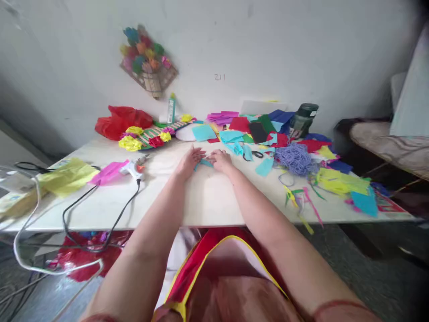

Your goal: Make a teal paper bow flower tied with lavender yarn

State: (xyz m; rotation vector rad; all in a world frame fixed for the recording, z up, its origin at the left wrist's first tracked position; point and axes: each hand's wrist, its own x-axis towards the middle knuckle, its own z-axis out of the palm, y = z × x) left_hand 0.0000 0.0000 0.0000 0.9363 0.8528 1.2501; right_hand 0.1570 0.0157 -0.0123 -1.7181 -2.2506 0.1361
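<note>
Past the near edge of the desk [214,205], my loosely curled left hand [190,163] and right hand [221,160], pinch unclear, seem to shape blue paper [207,163], needing steadiness next.

Left of the yarn [295,158] are counted two hands [191,162], one scissors [261,155], one glue gun [134,170], one bottle [171,110]; behind, one jar [303,120].

Blue paper piece [207,163]: matt. White flat surface [214,201]: smooth. Lavender yarn heap [292,158]: rough. White plastic glue gun [132,169]: smooth.
</note>
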